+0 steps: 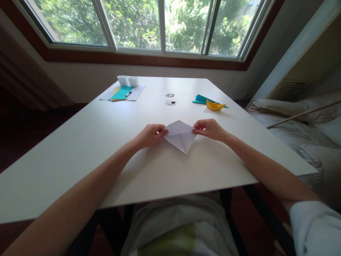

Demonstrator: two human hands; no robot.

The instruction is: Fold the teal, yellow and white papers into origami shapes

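Note:
A folded white paper [180, 136], diamond-shaped with a point toward me, lies on the white table [80, 142] in front of me. My left hand [149, 136] pinches its left corner. My right hand [209, 128] pinches its right corner. Both hands hold the paper just above or on the tabletop.
A yellow paper boat [215, 105] sits on a teal sheet [201, 99] at the right rear. At the left rear lie teal paper [122, 92], a pen [129, 93] and two white cups [128, 80]. Two round cable holes [170, 99] mark the table's middle. A couch [306, 124] stands right.

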